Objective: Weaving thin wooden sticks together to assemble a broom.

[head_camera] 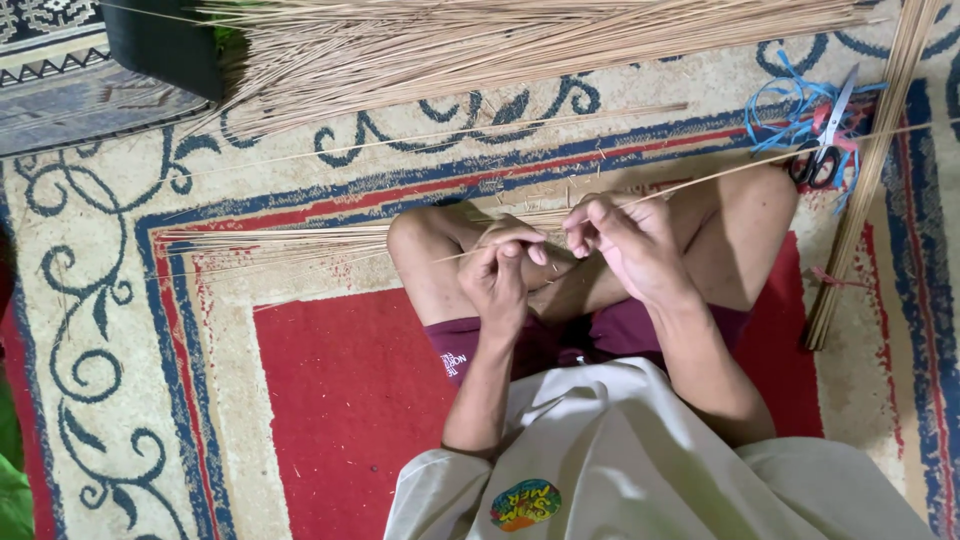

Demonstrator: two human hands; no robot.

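In the head view we sat cross-legged on the patterned carpet (330, 390), stick heaps along its far edge and open red carpet at our left. Our left hand (497, 275) and right hand (625, 240) each pinched one thin stick (700, 180), which ran up-right past the scissors (826, 150) by blue ties (785, 110).

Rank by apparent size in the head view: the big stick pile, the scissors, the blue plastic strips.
1. Big stick pile, clearly largest.
2. Blue plastic strips.
3. Scissors, lying on the strips; these two look close in extent, so their order is unsure.
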